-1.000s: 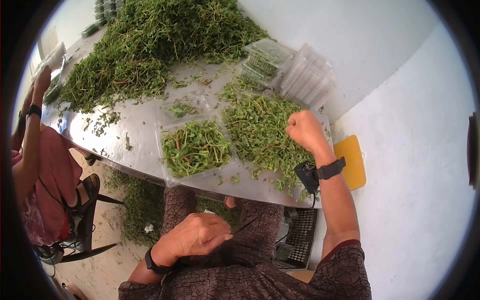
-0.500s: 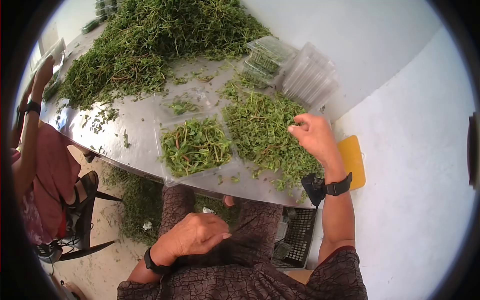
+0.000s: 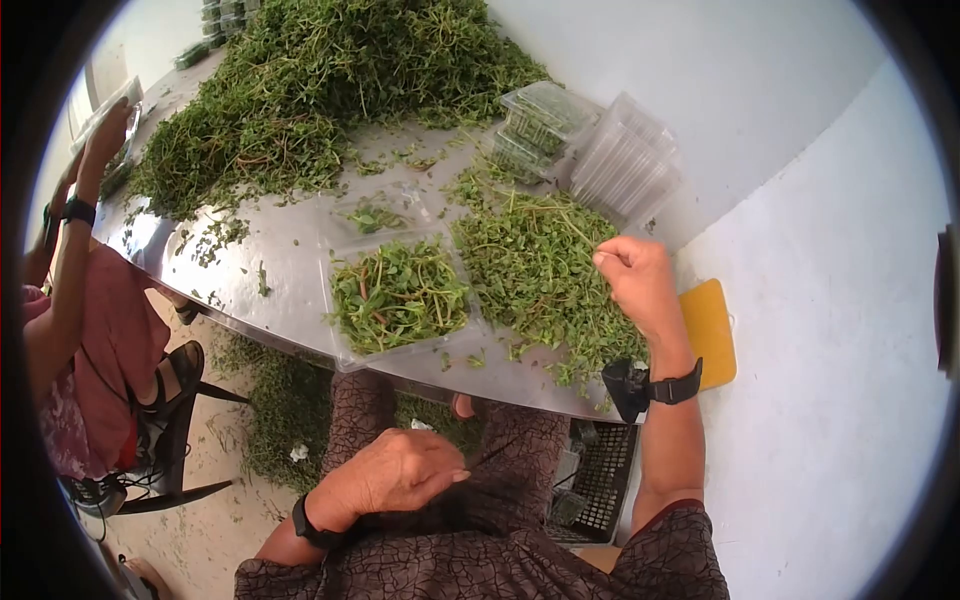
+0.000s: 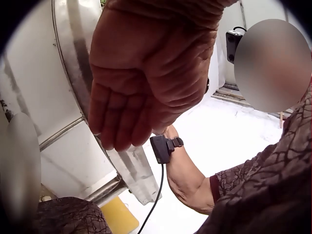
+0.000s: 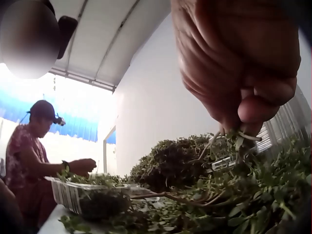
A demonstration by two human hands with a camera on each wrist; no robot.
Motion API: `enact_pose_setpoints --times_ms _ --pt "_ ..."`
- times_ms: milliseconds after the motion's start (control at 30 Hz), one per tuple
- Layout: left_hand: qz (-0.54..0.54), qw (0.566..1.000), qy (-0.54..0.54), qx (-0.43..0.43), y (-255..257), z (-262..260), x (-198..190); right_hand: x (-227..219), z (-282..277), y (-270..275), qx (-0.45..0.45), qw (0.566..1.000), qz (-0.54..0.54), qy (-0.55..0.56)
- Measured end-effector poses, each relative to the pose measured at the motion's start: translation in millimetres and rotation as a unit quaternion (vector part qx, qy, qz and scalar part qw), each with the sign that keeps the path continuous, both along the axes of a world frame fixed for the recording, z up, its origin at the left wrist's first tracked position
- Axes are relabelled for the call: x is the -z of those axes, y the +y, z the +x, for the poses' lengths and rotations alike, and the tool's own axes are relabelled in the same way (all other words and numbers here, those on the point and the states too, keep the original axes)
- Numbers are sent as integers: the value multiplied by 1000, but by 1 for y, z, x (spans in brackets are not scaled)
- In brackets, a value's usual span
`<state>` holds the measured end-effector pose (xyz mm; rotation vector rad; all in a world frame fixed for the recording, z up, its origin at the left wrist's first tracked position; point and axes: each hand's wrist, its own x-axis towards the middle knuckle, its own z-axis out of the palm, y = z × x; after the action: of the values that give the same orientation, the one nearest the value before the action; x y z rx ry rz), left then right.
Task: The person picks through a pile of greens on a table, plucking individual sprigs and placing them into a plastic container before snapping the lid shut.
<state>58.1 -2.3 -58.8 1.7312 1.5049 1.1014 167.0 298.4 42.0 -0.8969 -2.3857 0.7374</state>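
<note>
My right hand [image 3: 645, 285] is over the spread of loose purslane-like greens [image 3: 530, 260] at the right of the table. Thumb and fingertips pinch a leafy sprig [image 5: 236, 140], its pale stem crossing below them in the right wrist view. To the left sits an open clear plastic box [image 3: 475, 325], its base heaped with cut greens [image 3: 400, 295] and a few leaves lying in its lid. My left hand [image 3: 405, 470] hovers above my lap, fingers together and loosely bent; its palm shows bare in the left wrist view.
A large mound of greens [image 3: 350, 70] covers the back of the metal table [image 3: 290, 290]. Filled boxes [image 3: 540, 125] and a stack of clear boxes [image 3: 625, 165] stand by the wall. A yellow board [image 3: 708, 335] is at the right; a black crate [image 3: 605, 480] sits below. Another person sits at left.
My right hand has drawn back from the spread of greens, moving slightly right and towards me, and a pinched sprig now shows at its fingertips. The left hand stays in place.
</note>
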Motion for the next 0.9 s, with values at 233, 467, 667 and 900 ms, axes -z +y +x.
enact_pose_setpoints --times_ms 233,467,667,900 --pt "66 985 -151 -40 20 9 -29 -1 14 -26 -4 958 -220 185" --pt "6 931 -359 -64 63 22 -43 11 25 -68 -22 920 -274 280" --pt "18 915 -383 -129 90 37 -51 33 26 -106 13 935 -239 262" --pt "17 891 -430 -147 103 40 -28 60 25 -134 -29 974 -8 224"
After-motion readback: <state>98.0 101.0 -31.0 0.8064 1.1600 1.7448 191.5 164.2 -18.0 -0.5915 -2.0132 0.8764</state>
